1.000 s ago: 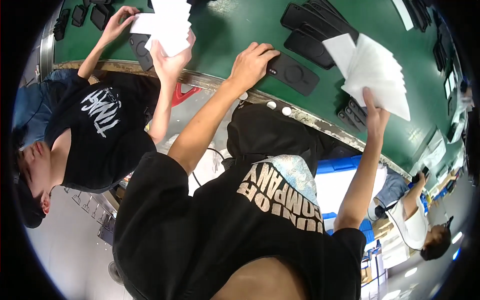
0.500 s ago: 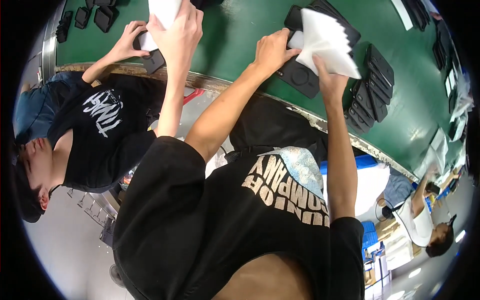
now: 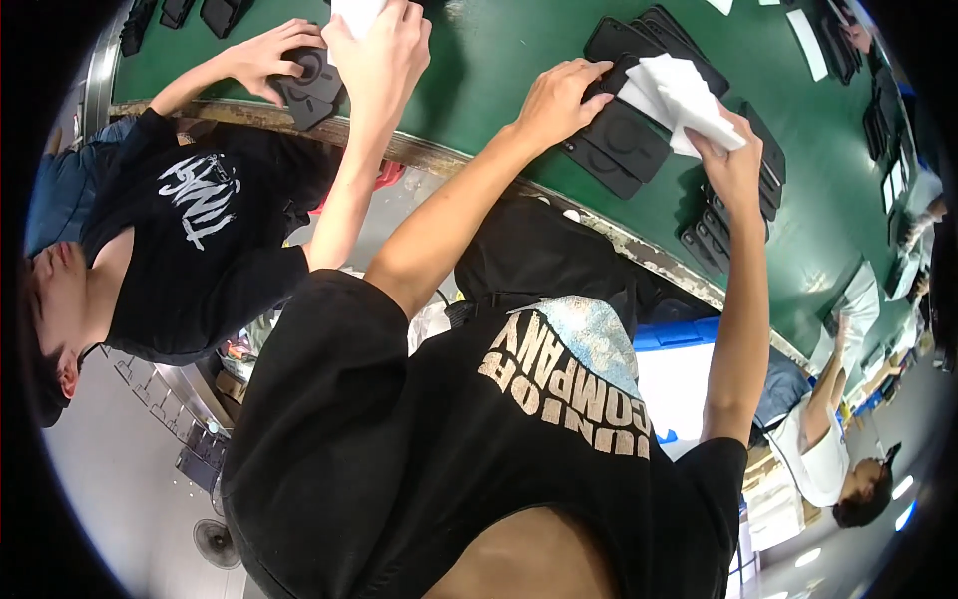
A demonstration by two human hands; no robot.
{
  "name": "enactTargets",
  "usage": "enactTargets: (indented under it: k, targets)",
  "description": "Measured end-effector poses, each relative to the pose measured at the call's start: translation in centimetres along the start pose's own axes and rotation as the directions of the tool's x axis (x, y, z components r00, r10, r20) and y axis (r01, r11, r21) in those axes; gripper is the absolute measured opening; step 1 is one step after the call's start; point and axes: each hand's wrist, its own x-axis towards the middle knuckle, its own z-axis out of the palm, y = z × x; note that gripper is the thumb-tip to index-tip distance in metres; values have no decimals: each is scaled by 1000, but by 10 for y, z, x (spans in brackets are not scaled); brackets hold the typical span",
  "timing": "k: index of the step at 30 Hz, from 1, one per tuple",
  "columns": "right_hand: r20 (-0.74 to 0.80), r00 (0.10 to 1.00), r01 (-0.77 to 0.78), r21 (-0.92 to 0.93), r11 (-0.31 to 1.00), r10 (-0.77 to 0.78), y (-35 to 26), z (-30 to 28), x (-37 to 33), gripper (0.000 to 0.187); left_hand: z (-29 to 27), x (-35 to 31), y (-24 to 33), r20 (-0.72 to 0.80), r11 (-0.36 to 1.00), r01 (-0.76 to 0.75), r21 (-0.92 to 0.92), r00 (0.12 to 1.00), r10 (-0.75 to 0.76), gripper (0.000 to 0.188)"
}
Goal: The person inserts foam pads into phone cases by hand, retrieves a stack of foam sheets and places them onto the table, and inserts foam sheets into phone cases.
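Note:
My right hand (image 3: pixel 733 160) pinches a fanned stack of thin white sheets (image 3: pixel 679 95), which hangs over the black phone cases. My left hand (image 3: pixel 559 100) curls at the left end of a black phone case (image 3: pixel 617 78), fingertips on its far side and thumb on its near side. The sheets cover the right part of that case. Close below it lie more black cases, the top one (image 3: pixel 624 140) marked with a ring on its back. Beyond my hands, further black cases (image 3: pixel 674 35) overlap in a pile.
Right of my right hand, several black cases (image 3: pixel 763 150) stand in a slanted row on the green table (image 3: pixel 479 90). At left, a co-worker's hands (image 3: pixel 384 45) handle white sheets beside dark cases (image 3: pixel 309 90). Clear plastic bags (image 3: pixel 853 299) lie at the far right, near another person.
My right hand has moved right with the white sheets, which now look flatter and less spread. My left hand stays near the case's end. The co-worker's hand has shifted over the dark cases.

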Motion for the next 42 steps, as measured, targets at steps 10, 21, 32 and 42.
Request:
enactTargets:
  k: [10,21,32,42]
  targets:
    - [-175,838,-310,626,716,516,-10,61,-9,41,6,28,15,222,961,250,122,937,-271,43]
    - [-536,531,-78,741,667,657,17,-39,-81,44,10,36,9,78,798,-379,469,917,390,35]
    - [-42,909,-354,444,823,414,20,-16,-52,45,-28,-22,18,172,920,-299,253,950,261,32]
    - [-355,935,8,53,999,11,-26,67,-7,40,13,11,22,204,927,352,131,905,-373,47]
